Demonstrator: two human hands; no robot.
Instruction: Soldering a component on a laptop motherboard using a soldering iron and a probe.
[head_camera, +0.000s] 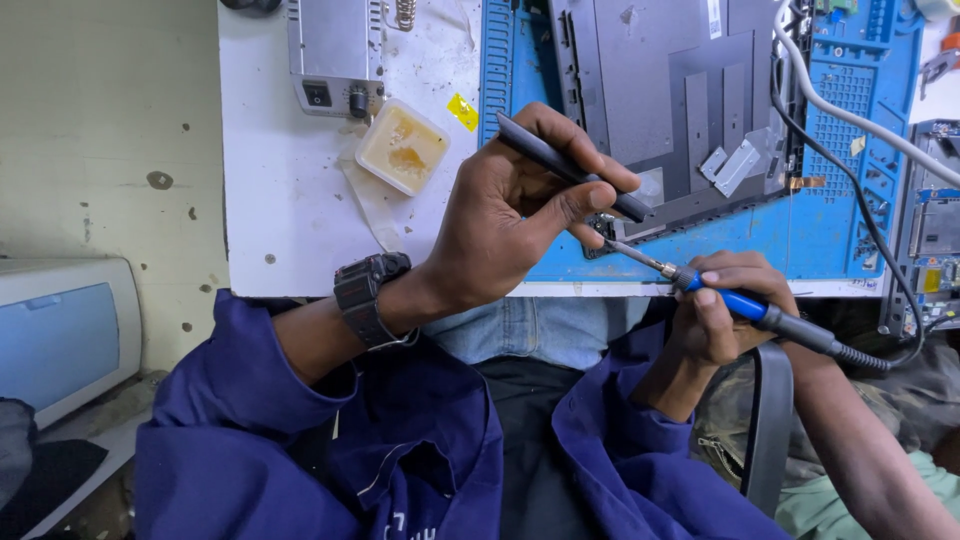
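left hand (510, 215): fingers pinched, wrist bent; right hand (725, 310): fingers curled tight

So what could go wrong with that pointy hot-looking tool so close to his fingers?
The soldering iron in the right hand has its metal tip right beside the left hand fingertips, so a slip might burn them. The left hand pinches dark tweezers at the same spot on the dark panel; a wobble could scratch it. The iron's cord loops over the blue mat and might snag.

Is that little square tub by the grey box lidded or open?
Open: the square tub has no lid, and yellowish paste shows inside, beside the grey box.
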